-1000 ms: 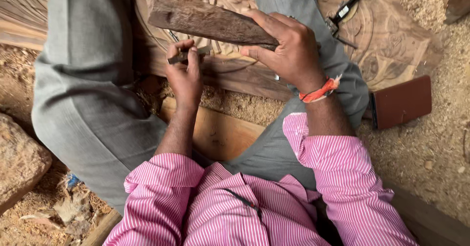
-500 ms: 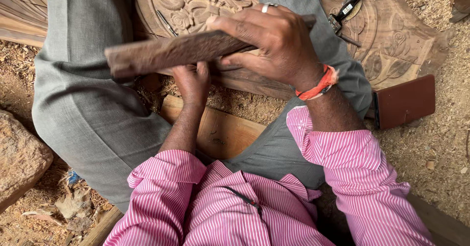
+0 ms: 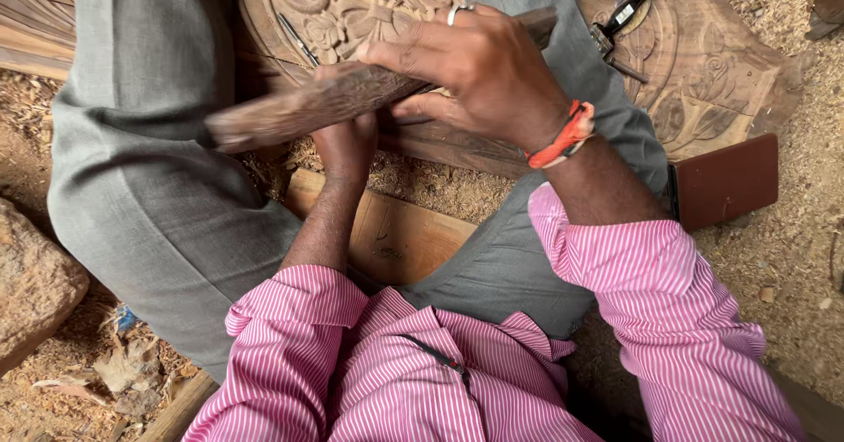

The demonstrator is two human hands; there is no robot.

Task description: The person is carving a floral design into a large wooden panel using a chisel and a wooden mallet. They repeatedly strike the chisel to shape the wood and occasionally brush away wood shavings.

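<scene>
My right hand (image 3: 479, 73) grips a rough, dark wooden mallet (image 3: 299, 108) that lies slanted across my left hand (image 3: 347, 148). That hand is closed in a fist just under the mallet, at the near edge of a carved wooden panel (image 3: 369, 3) with flower and leaf relief. The mallet hides whatever the fist holds. I wear a ring and an orange wristband (image 3: 567, 134) on the right side, and pink striped sleeves. My grey-trousered knees flank the panel.
A thin metal chisel (image 3: 294, 38) lies on the panel at the left, and a black-handled tool (image 3: 629, 7) at the upper right. A brown block (image 3: 725, 178) sits on the right, a pale plank (image 3: 396, 235) between my legs, a stone (image 3: 35, 284) on the left. Sawdust covers the ground.
The mallet has swung down and to the left, from raised above the panel to lying over my left fist. The small chisel seen in that fist earlier is now hidden.
</scene>
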